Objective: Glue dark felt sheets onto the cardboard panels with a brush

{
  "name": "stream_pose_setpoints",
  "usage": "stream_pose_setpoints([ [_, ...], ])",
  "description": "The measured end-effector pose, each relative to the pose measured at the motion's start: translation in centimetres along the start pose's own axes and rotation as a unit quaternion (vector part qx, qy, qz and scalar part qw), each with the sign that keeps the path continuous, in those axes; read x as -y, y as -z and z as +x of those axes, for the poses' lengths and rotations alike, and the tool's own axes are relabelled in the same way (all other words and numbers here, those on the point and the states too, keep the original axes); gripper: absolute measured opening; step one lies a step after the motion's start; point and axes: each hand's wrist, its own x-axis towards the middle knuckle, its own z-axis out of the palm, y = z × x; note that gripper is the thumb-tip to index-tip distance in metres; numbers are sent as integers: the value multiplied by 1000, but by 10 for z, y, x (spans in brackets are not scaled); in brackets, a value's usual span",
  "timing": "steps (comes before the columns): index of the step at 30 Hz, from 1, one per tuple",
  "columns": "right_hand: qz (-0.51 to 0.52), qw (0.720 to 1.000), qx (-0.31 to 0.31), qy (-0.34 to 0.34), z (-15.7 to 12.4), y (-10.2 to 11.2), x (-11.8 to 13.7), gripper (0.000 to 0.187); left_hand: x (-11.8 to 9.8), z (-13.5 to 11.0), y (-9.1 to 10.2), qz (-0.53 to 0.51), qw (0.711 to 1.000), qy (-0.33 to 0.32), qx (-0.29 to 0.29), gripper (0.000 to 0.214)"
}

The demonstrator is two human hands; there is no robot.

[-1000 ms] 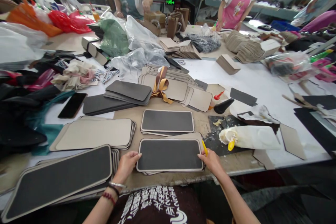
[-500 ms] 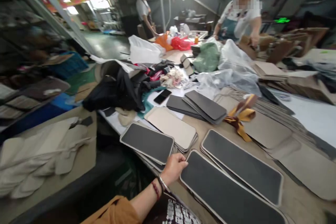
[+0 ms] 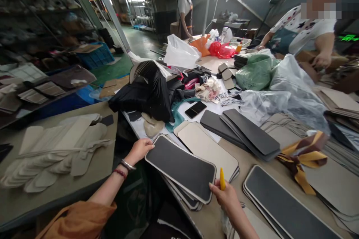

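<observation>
Left hand (image 3: pixel 139 151) and right hand (image 3: pixel 226 195) pinch opposite ends of a panel (image 3: pixel 181 168), the right also gripping a yellow tool (image 3: pixel 222 177); the panel, moved leftward from mid-table, lies over another stack (image 3: pixel 187 199), apparently adding to it.

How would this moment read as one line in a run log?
left hand: grips one end of dark panel | right hand: grips opposite end, plus yellow pointed item | beneath: panel stack | nearby: phone
</observation>
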Motion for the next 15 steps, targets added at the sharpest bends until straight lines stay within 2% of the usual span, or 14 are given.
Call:
stream_pose_setpoints([
  [8, 61, 996, 33, -60, 0, -22, -11, 28, 25, 33, -3, 14, 999, 22, 42, 25],
  [11, 69, 994, 29, -78, -1, -28, -12, 29, 31, 39, -5, 22, 998, 29, 48, 26],
  [15, 38, 997, 16, -67, -4, -31, -13, 26, 33, 41, -6, 30, 998, 32, 52, 28],
])
